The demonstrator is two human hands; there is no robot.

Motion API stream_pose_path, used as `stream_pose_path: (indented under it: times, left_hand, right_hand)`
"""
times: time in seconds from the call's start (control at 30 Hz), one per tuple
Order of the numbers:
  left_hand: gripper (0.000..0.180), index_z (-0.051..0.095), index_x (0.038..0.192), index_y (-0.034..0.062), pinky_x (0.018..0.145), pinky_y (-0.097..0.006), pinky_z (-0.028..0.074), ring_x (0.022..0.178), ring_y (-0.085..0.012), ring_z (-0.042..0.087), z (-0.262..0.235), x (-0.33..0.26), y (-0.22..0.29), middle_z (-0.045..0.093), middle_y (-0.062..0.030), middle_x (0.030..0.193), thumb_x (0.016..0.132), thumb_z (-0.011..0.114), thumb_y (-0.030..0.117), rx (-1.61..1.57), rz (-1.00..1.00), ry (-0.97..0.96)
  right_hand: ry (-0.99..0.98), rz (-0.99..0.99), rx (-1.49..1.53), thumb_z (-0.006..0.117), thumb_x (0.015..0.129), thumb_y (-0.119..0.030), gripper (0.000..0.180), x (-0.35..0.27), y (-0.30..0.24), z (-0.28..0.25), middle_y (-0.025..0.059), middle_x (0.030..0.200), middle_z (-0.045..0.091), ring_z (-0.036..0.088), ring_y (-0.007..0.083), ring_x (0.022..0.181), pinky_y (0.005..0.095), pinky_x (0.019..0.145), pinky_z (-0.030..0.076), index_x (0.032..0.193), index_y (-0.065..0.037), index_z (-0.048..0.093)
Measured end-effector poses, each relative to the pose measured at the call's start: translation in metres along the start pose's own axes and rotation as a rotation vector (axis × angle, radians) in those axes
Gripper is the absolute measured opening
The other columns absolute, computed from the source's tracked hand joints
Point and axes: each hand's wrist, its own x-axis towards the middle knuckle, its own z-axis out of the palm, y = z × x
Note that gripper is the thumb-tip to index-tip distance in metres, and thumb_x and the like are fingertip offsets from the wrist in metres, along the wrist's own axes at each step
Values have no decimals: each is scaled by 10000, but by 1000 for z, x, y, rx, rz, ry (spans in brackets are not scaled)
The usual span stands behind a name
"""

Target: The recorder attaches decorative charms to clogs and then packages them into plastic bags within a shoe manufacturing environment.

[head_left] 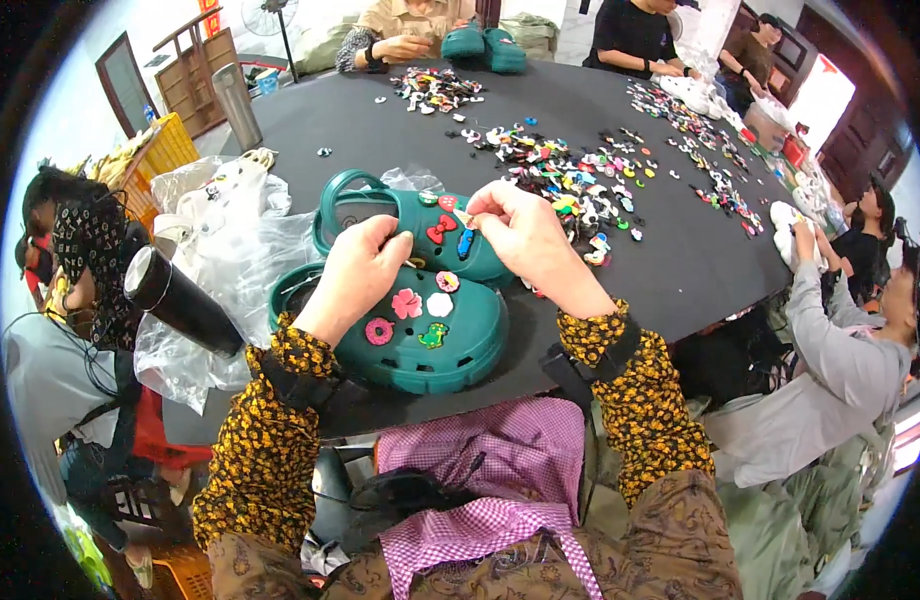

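Note:
Two green clogs lie side by side on the dark table in front of me. The near clog (450, 362) carries several charms, among them a pink flower (407, 303), a green dinosaur (433, 336) and a pink doughnut (379, 331). On the far clog (472, 265) sit a red bow (441, 230), a blue charm (466, 243) and smaller red ones. My right hand (528, 245) pinches a small pale shoe charm (464, 217) over the far clog's toe. My left hand (360, 272) is closed at that clog's near side, its fingertips partly hidden.
Heaps of loose colourful charms (555, 170) spread across the table beyond the clogs. Clear plastic bags (230, 300), a black tumbler (185, 303) and a steel flask (237, 110) stand or lie to my left. Other people work around the table; one has green clogs (485, 47) opposite.

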Motion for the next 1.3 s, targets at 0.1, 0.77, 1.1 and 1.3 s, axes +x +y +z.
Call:
stream_pose_path:
  times: [0.1, 0.77, 1.1, 1.3]
  left_hand:
    - [225, 559, 847, -36, 639, -395, 454, 700, -353, 587, 2, 0, 0, 579, -207, 721, 851, 565, 189, -30, -10, -2]
    - [249, 590, 978, -23, 715, -416, 480, 829, -393, 605, -5, -3, 13, 621, -227, 838, 836, 582, 181, 64, 48, 26]
    - [271, 594, 995, -24, 736, -429, 482, 850, -396, 604, -5, 2, 25, 626, -228, 861, 838, 580, 196, 96, 74, 12]
    - [264, 595, 988, -21, 735, -435, 481, 848, -395, 604, -4, 3, 28, 626, -226, 855, 836, 579, 194, 135, 123, 17]
  right_hand:
    - [52, -93, -136, 543, 832, -69, 109, 0, 8, 5, 122, 815, 656, 629, 228, 771, 345, 703, 473, 890, -4, 610]
    - [127, -42, -74, 610, 817, -37, 105, -1, 15, 4, 71, 764, 635, 576, 114, 673, 265, 625, 469, 897, 31, 609]
    - [185, 63, -44, 608, 814, -63, 115, -3, 15, -1, 80, 777, 648, 593, 122, 715, 272, 660, 477, 883, 25, 631]
    - [226, -19, -141, 618, 801, -63, 121, -11, 11, -2, 96, 775, 645, 603, 153, 700, 290, 636, 475, 882, 24, 637]
